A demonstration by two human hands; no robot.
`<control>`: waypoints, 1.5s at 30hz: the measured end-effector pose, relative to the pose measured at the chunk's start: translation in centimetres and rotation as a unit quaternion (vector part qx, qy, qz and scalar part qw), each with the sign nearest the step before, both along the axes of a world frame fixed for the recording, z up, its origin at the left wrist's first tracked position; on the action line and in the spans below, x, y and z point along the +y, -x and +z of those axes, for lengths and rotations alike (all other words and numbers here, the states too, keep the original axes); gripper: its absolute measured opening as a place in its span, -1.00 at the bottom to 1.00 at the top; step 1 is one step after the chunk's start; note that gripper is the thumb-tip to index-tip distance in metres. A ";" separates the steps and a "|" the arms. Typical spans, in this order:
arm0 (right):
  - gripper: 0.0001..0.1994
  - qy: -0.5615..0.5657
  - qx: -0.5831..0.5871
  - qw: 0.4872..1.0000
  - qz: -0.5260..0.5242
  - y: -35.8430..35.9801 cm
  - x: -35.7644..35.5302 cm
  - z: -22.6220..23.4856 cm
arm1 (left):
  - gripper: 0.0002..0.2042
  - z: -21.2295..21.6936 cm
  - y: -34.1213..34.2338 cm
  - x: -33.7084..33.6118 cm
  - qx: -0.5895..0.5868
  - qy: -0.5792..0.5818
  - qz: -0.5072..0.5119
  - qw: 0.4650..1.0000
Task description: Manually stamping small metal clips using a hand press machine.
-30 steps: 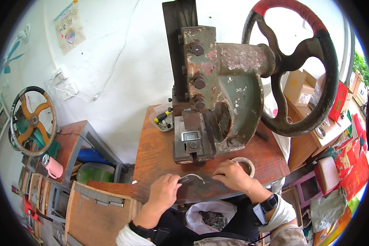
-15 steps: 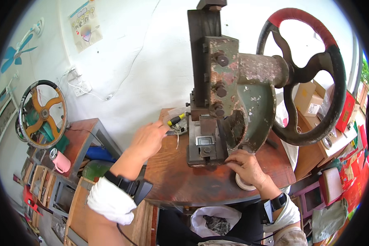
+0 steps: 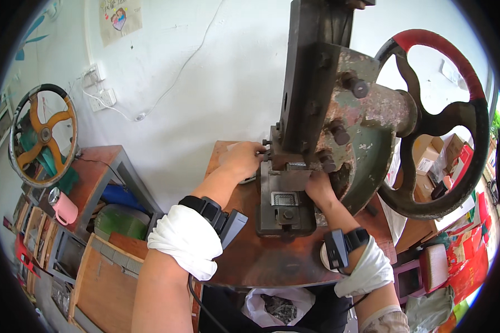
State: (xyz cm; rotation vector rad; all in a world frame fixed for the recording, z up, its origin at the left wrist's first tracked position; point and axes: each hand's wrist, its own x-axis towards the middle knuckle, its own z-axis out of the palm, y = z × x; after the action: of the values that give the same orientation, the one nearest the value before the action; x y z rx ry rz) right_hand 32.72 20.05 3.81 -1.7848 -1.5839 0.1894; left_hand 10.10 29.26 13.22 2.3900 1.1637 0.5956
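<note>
Press (image 3: 316, 139): left hand (image 3: 241, 160) is curled at the die block's (image 3: 283, 202) left side, right hand (image 3: 319, 186) tucked beneath the ram; grips cannot be told. Crushed fingers are judged likely if the handwheel (image 3: 433, 122) turns.

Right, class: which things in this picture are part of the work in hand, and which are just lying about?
In use:
left hand
right hand
hand press
die block
flywheel

Lying about:
pink mug
orange wheel
cardboard boxes
bag of scrap
</note>
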 end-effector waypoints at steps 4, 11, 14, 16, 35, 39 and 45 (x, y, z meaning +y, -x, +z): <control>-0.54 -0.024 -0.066 0.997 0.033 -0.5 2.8 -2.2 | -0.77 -1.4 0.5 -0.3 -0.062 -0.060 -0.050 0.995; -0.47 0.034 -0.095 0.995 -0.024 2.0 3.6 0.0 | -0.79 -1.9 1.9 -2.6 -0.084 -0.008 0.033 0.996; -0.39 -0.052 -0.007 0.998 0.020 -10.3 9.1 -6.9 | -0.78 -1.9 -2.0 -3.1 -0.112 0.013 -0.019 0.993; -0.34 -0.014 -0.075 0.997 0.019 -7.6 9.2 -6.4 | -0.80 -2.6 -0.4 -3.7 -0.107 -0.019 0.016 0.994; -0.59 -0.089 0.035 0.989 -0.116 4.7 2.0 1.3 | -0.83 -3.7 -0.8 -4.1 -0.161 -0.203 -0.047 0.965; -0.53 -0.085 0.102 0.983 -0.124 5.8 -0.8 4.1 | -0.81 -4.8 -0.8 -3.3 -0.140 -0.147 -0.067 0.977; -0.62 -0.091 0.042 0.992 -0.071 4.8 0.9 4.0 | -0.75 -4.7 -1.0 -2.5 -0.093 -0.101 -0.127 0.982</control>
State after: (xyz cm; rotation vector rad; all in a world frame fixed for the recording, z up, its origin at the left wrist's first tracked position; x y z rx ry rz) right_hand 27.92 20.94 7.77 -1.7165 -1.3640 0.0504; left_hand 11.07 26.79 8.52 2.5306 0.7343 0.8626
